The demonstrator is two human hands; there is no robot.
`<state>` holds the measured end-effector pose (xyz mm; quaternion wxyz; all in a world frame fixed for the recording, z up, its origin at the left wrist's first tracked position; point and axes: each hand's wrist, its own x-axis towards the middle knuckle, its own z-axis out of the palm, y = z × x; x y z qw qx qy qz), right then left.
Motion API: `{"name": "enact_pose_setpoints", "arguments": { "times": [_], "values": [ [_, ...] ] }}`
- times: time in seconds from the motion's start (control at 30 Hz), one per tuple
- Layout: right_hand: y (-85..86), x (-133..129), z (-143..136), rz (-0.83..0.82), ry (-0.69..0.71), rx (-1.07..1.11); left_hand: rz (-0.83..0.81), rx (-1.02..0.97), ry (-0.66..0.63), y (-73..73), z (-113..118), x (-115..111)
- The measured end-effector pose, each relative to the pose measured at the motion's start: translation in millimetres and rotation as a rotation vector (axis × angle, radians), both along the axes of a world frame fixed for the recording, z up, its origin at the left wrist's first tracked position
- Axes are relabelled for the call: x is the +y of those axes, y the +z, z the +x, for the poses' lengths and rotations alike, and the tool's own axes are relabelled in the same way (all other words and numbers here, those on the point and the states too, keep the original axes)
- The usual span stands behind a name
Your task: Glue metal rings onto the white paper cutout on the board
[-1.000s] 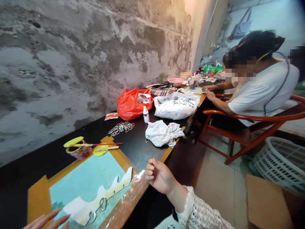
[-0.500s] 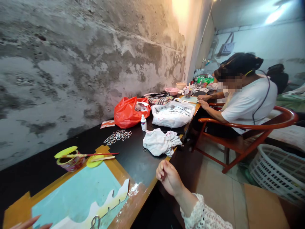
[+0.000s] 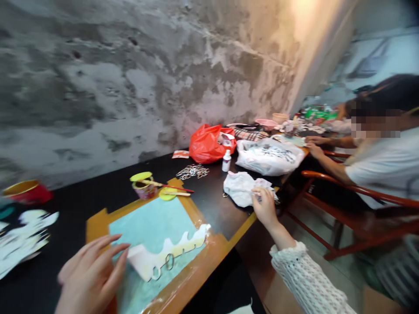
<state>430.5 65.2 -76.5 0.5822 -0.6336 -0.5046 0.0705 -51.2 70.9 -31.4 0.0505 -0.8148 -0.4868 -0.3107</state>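
Note:
My right hand (image 3: 265,207) is at the near edge of a crumpled white cloth (image 3: 240,188), thumb and fingers closed on its fabric. My left hand (image 3: 93,270) hovers low at the left with fingers apart, its tips close to the wide end of a white and pale-yellow cut-out strip (image 3: 163,252) with a wavy edge. The strip lies on a light-blue sheet (image 3: 140,222) edged with brown tape. An oval metal ring (image 3: 169,261) lies at the strip's lower edge.
Behind the sheet stand a glue tub (image 3: 144,188) and a yellow lid (image 3: 168,194) with a brush and stick across them. Farther back are metal rings (image 3: 193,171), a small bottle (image 3: 226,161), a red bag (image 3: 206,144) and a white bag (image 3: 268,157). A co-worker (image 3: 386,161) sits at right.
My right hand has moved forward from the table's edge onto the cloth. My left hand has come further into view beside the strip. The view has swung left.

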Motion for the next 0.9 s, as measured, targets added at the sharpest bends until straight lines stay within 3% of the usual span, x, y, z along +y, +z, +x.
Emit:
{"name": "enact_pose_setpoints", "arguments": {
  "times": [0.13, 0.27, 0.37, 0.47, 0.57, 0.73, 0.9],
  "values": [
    [-22.1, 8.8, 3.3, -0.139, -0.108, -0.402, 0.009, 0.021, 0.001, 0.5, -4.6, -8.1],
    [-38.5, 0.6, 7.0, -0.128, -0.111, -0.547, -0.046, 0.046, 0.004, 0.8, -5.6, -13.7],
    [-34.6, -13.3, 4.4, -0.012, -0.18, -0.56, -0.066, 0.095, -0.031, -0.6, -6.5, -16.5],
    [-19.0, -29.3, -9.9, 0.094, -0.214, -0.552, -0.12, 0.146, -0.102, -3.7, -8.3, -17.6],
    [-0.5, -42.6, -38.1, 0.093, -0.094, -0.509, -0.185, 0.179, -0.15, -8.7, -11.2, -16.4],
    [18.4, -47.0, -97.0, -0.214, 0.293, -0.484, -0.239, 0.192, -0.141, -15.9, -13.5, -12.0],
    [23.2, -37.9, -137.3, -0.401, 0.42, -0.414, -0.271, 0.17, -0.153, -13.7, -7.3, -13.3]
  ]
}}
